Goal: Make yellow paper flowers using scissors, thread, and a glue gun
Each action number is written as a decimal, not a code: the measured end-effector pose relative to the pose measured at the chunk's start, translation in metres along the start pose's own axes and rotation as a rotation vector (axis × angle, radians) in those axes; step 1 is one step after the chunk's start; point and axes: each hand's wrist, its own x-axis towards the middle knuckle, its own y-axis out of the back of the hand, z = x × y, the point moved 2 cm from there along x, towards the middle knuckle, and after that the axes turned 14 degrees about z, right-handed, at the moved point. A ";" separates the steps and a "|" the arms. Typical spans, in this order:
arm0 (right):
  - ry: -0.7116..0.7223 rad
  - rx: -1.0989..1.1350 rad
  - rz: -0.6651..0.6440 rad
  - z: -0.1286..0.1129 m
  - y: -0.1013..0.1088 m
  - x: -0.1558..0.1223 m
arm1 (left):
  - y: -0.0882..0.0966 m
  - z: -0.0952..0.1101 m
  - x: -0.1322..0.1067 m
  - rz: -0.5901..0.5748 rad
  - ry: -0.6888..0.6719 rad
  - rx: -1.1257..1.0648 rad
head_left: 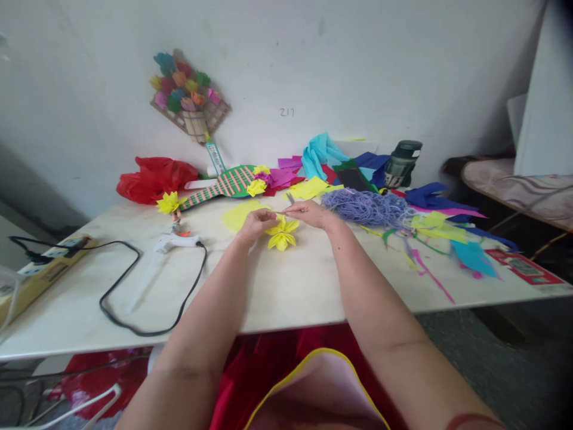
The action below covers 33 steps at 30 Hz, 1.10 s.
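Note:
My left hand [258, 223] is closed in a pinch over the white table [295, 286], by the upper left of a yellow paper flower [283, 235]. Facing it, my right hand [310, 213] is also pinched, its fingertips close to those of the left. A thin dark line runs between the fingertips, too small to name. Just beyond the right fingers a grey metal tip [290, 197] shows; whether the hand touches it is unclear. Flat yellow paper [239, 215] lies behind my left hand.
A white glue gun [176, 241] with a black cord lies left, near a power strip [49, 266]. Behind are a decorated green pipa shape [233, 184] and a red bag [154, 179]. Purple string [367, 206], coloured paper scraps and a dark bottle [403, 162] stand right.

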 end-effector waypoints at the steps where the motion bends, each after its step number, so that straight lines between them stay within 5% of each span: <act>1: 0.001 0.003 0.005 0.000 0.000 0.000 | 0.000 0.002 -0.001 -0.015 0.008 -0.010; 14: 0.053 -0.020 0.011 -0.006 0.000 0.000 | -0.001 0.004 -0.006 -0.188 0.078 0.015; 33: 0.190 -0.140 0.031 -0.004 -0.006 0.003 | 0.000 0.002 -0.008 -0.206 0.114 -0.032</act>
